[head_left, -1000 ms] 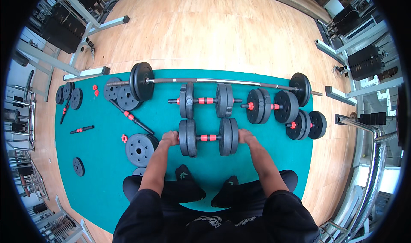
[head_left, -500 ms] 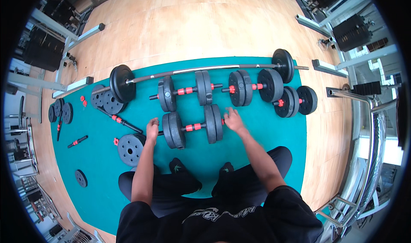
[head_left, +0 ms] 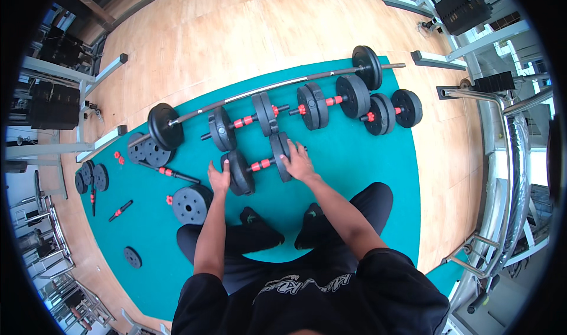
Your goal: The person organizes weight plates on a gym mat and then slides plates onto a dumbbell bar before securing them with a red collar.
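Note:
A dumbbell (head_left: 260, 165) with black plates and a red-and-black bar lies in front of my feet on the green mat. My left hand (head_left: 220, 178) is at the outer face of its left plates, fingers stretched out and thumb raised. Whether that palm touches the plate I cannot tell. My right hand (head_left: 300, 163) lies against the right plates, fingers spread and thumb over their edge; it hides that end of the bar. Just beyond lies a second similar dumbbell (head_left: 243, 122).
A long barbell (head_left: 266, 88) crosses the mat's far side. Two more dumbbells (head_left: 319, 104) (head_left: 393, 113) lie to the right. At left are loose plates (head_left: 192, 206), a bar with red sleeves (head_left: 168, 172), a short bar (head_left: 120, 211) and red collars (head_left: 119, 158). Gym machines (head_left: 472, 16) stand around.
Both hands have shifted from the ends of the near dumbbell's bar to its plates, the right one moving inward. The whole view has turned and shifted slightly.

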The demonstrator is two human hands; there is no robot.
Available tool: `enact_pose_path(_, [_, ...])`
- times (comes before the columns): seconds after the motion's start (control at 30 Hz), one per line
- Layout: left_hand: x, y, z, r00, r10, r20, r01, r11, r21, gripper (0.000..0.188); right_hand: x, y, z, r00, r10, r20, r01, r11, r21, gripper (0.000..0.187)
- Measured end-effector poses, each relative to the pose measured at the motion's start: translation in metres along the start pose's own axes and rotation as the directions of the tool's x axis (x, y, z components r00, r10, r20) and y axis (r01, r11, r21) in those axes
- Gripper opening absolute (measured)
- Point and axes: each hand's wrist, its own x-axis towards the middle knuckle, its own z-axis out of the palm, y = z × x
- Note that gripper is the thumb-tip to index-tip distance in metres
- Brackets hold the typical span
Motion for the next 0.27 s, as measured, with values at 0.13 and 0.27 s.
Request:
enact_pose_path(0.13, [-0.031, 0.009, -0.123, 0.973, 0.129, 0.191, -0.092, 0.977, -0.193, 0.034, -0.081, -0.007, -0.047, 0.97, 0.189, 0.152, -0.194, 0.981, 0.015, 0.064])
enact_pose_path(0.27, [-0.097, -0.006, -0.235, 0.953, 0.076, 0.294, -0.023, 0.983, -0.18, 0.02, -0.178, -0.005, -0.101, 0.916, 0.225, 0.331, -0.192, 0.973, -0.129, 0.047])
